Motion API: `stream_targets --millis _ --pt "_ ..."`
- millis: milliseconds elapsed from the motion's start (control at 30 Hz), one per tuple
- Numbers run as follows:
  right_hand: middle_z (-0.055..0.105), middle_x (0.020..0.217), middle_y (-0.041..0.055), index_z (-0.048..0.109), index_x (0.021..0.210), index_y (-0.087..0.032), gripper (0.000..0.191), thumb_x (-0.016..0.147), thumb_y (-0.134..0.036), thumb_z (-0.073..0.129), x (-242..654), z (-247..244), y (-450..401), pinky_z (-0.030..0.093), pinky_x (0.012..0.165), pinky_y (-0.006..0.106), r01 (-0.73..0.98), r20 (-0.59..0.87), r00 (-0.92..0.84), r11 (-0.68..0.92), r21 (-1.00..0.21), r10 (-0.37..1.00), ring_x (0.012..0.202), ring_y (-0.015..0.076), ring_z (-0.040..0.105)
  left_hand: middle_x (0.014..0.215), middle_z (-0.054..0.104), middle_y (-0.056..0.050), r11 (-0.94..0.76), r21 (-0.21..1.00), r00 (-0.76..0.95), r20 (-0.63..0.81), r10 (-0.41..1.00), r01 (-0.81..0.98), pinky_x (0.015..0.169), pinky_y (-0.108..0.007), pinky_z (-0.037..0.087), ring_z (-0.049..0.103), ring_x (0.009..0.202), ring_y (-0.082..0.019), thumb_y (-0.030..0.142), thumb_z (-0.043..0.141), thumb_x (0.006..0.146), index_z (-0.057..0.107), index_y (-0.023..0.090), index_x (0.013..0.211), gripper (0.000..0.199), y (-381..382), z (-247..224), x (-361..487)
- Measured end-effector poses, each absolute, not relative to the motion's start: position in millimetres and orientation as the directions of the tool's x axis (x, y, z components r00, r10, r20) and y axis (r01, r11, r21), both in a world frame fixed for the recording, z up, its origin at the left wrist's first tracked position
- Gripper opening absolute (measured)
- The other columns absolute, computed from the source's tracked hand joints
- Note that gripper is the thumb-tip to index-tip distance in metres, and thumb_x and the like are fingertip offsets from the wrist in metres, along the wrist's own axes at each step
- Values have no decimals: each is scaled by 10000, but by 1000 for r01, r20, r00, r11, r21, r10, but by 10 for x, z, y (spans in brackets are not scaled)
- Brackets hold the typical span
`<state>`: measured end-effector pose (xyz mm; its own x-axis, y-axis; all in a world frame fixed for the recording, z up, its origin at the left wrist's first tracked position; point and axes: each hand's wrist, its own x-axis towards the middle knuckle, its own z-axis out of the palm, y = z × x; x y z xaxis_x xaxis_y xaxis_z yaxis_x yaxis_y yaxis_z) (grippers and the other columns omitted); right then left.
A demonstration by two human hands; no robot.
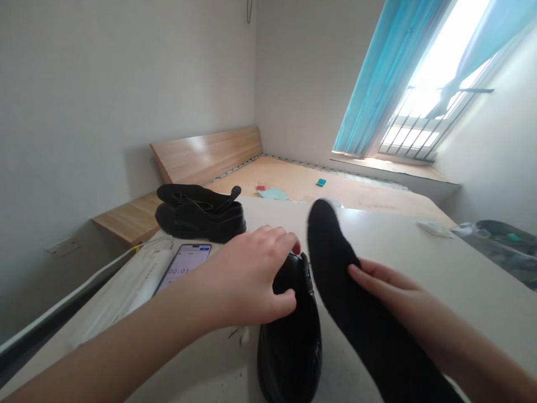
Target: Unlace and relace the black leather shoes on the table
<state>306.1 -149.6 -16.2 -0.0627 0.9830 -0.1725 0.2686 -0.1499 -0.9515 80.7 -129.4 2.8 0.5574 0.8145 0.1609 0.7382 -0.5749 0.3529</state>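
Head view: left hand point(251, 277) on shoe point(289, 352)

On the worktop point(398, 240) — one shoe point(291, 352) at six o'clock, a phone point(183, 267) at nine, and two shoes point(200, 215) at ten, just past the phone — with a window point(419, 123) beyond at one.

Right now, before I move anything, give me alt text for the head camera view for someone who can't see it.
Two bare hands work over a white table: the left hand holds a black shoe, and the right hand holds a black sock. Beyond them sit a pair of black shoes and a phone showing a timer.
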Motion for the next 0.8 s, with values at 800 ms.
stream_targets --millis 800 --pt "578 861 21 503 791 -226 230 871 -429 431 2863 -329 -1848 438 569 261 789 -16 -190 143 -598 982 674 149 543 823 710 -75 -624 -14 618 159 770 781 527 -283 406 680 726 -246 194 404 887 495 142 1158 291 -902 -47 913"
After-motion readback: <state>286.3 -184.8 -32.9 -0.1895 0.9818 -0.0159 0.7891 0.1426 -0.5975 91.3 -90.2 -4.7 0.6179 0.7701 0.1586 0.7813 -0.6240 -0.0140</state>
